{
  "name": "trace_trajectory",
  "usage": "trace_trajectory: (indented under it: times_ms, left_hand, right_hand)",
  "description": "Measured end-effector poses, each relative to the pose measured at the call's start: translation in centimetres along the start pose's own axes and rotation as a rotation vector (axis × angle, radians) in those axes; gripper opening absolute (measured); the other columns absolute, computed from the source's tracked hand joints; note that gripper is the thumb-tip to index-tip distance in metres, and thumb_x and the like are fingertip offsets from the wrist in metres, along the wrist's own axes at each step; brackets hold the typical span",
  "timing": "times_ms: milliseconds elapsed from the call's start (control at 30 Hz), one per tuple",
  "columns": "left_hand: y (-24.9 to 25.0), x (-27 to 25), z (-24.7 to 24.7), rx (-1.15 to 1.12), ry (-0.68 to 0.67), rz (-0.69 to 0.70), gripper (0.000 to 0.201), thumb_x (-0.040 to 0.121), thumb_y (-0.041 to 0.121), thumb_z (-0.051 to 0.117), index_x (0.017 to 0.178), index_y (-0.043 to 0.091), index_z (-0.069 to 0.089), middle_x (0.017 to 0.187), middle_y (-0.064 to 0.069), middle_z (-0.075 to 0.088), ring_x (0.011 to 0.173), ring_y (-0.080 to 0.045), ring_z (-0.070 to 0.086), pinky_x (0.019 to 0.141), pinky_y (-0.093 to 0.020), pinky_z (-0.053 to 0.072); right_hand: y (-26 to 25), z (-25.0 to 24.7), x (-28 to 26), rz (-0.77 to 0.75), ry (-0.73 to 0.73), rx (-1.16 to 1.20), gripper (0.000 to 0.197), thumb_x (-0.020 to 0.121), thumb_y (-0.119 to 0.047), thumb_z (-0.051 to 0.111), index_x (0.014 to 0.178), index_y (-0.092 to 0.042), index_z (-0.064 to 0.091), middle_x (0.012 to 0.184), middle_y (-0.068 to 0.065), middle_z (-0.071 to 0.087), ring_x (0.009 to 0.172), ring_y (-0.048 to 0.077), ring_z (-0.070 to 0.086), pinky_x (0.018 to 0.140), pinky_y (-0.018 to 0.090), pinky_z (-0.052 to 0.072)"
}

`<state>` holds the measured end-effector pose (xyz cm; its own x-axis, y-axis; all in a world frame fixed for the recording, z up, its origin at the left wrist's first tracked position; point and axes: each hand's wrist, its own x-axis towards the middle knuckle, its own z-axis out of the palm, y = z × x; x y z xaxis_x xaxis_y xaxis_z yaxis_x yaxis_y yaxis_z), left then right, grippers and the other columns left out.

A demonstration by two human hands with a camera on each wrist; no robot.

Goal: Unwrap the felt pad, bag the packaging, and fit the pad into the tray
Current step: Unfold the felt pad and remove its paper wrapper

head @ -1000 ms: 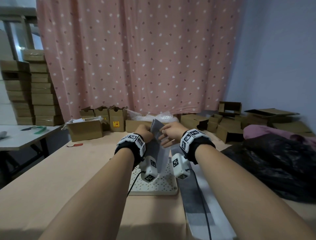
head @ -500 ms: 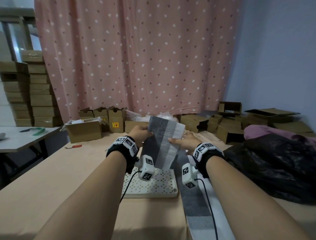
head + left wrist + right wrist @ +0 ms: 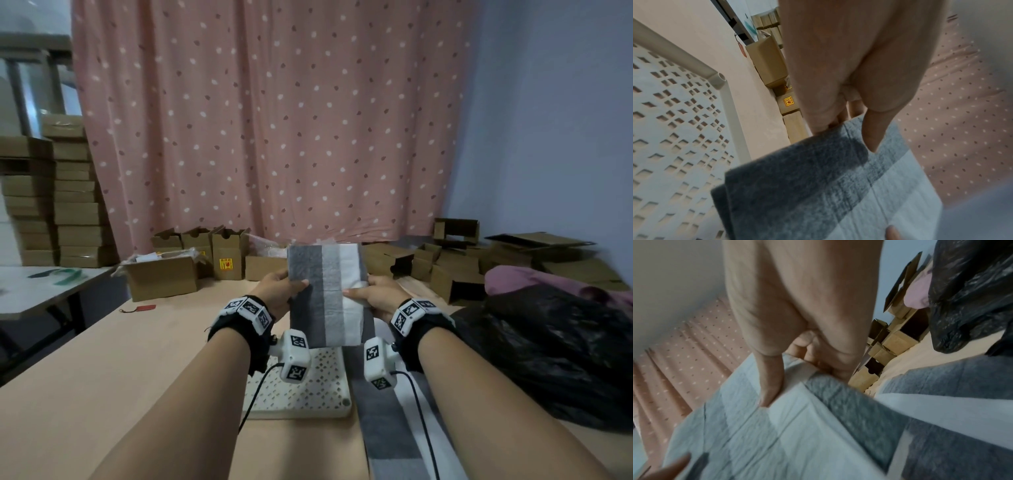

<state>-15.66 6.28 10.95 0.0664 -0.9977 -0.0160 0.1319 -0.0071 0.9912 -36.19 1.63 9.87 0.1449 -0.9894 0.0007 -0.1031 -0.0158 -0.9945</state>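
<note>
A striped felt pad (image 3: 325, 294) in dark grey, light grey and white stands upright in the air above the table, partly folded. My left hand (image 3: 279, 291) pinches its dark grey left edge (image 3: 838, 138), thumb in front and fingers behind. My right hand (image 3: 371, 296) pinches the white right edge (image 3: 777, 395) the same way. Below the pad lies the white perforated tray (image 3: 308, 394) flat on the table; its rim and holes (image 3: 684, 97) show in the left wrist view. No packaging can be made out on the pad.
A second striped felt strip (image 3: 394, 428) lies on the table right of the tray. A black plastic bag (image 3: 548, 349) sits at the right, pink cloth behind it. Several open cardboard boxes (image 3: 161, 277) line the table's far edge. A red tag (image 3: 144, 307) lies at the left.
Both hands have moved apart and turned the pad from edge-on to face me, spreading it wider. The hands came back a little toward me.
</note>
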Motion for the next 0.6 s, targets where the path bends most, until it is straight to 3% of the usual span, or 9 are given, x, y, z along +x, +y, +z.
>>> trace_trajectory:
  times_ms: [67, 167, 300, 433, 500, 600]
  left_hand:
    - [-0.6, -0.1, 0.1, 0.016, -0.023, -0.045, 0.040, 0.094, -0.006, 0.056, 0.133, 0.004, 0.054, 0.123, -0.018, 0.062, 0.104, -0.033, 0.061, 0.086, -0.045, 0.050]
    - [-0.7, -0.6, 0.2, 0.080, -0.014, -0.082, 0.038, 0.095, -0.005, 0.057, 0.131, 0.008, 0.051, 0.124, -0.017, 0.059, 0.100, -0.032, 0.060, 0.085, -0.046, 0.049]
    - [-1.0, -0.2, -0.2, 0.127, 0.040, -0.101, 0.037, 0.092, 0.001, 0.064, 0.128, -0.001, 0.056, 0.129, -0.020, 0.061, 0.110, -0.035, 0.059, 0.092, -0.047, 0.051]
    - [-1.2, -0.1, -0.6, 0.104, 0.025, -0.093, 0.021, 0.093, 0.006, 0.065, 0.113, 0.000, 0.064, 0.121, -0.018, 0.066, 0.108, -0.032, 0.062, 0.095, -0.044, 0.051]
    - [-1.7, 0.0, -0.6, 0.067, 0.002, -0.078, 0.027, 0.095, 0.007, 0.062, 0.120, -0.004, 0.062, 0.113, -0.017, 0.067, 0.099, -0.030, 0.063, 0.090, -0.044, 0.051]
    - [-1.9, 0.1, -0.8, 0.050, -0.006, -0.047, 0.031, 0.097, 0.007, 0.059, 0.126, -0.005, 0.060, 0.105, -0.014, 0.067, 0.095, -0.029, 0.063, 0.087, -0.044, 0.051]
  right_hand:
    - [0.0, 0.0, 0.2, -0.021, 0.019, 0.009, 0.021, 0.072, 0.001, 0.080, 0.090, -0.003, 0.071, 0.101, 0.017, 0.073, 0.091, 0.031, 0.071, 0.084, 0.045, 0.058]
    - [-0.3, 0.1, 0.5, -0.037, 0.028, 0.006, 0.021, 0.069, -0.004, 0.084, 0.086, -0.005, 0.073, 0.097, 0.015, 0.075, 0.090, 0.030, 0.072, 0.086, 0.046, 0.058]
    - [0.4, 0.2, 0.7, -0.028, 0.024, 0.050, 0.027, 0.066, -0.004, 0.086, 0.090, -0.001, 0.074, 0.097, 0.016, 0.075, 0.091, 0.032, 0.073, 0.087, 0.050, 0.056]
    - [0.6, 0.1, 0.4, -0.033, 0.014, 0.102, 0.024, 0.072, -0.001, 0.081, 0.094, 0.000, 0.072, 0.103, 0.020, 0.073, 0.092, 0.031, 0.071, 0.086, 0.047, 0.057]
    - [0.9, -0.2, 0.1, -0.024, -0.009, 0.130, 0.027, 0.076, 0.000, 0.077, 0.101, 0.004, 0.070, 0.105, 0.021, 0.072, 0.091, 0.030, 0.071, 0.081, 0.042, 0.059]
    - [0.7, -0.4, -0.2, -0.019, -0.047, 0.120, 0.031, 0.079, -0.001, 0.075, 0.109, 0.003, 0.066, 0.109, 0.019, 0.071, 0.097, 0.030, 0.070, 0.086, 0.043, 0.057]
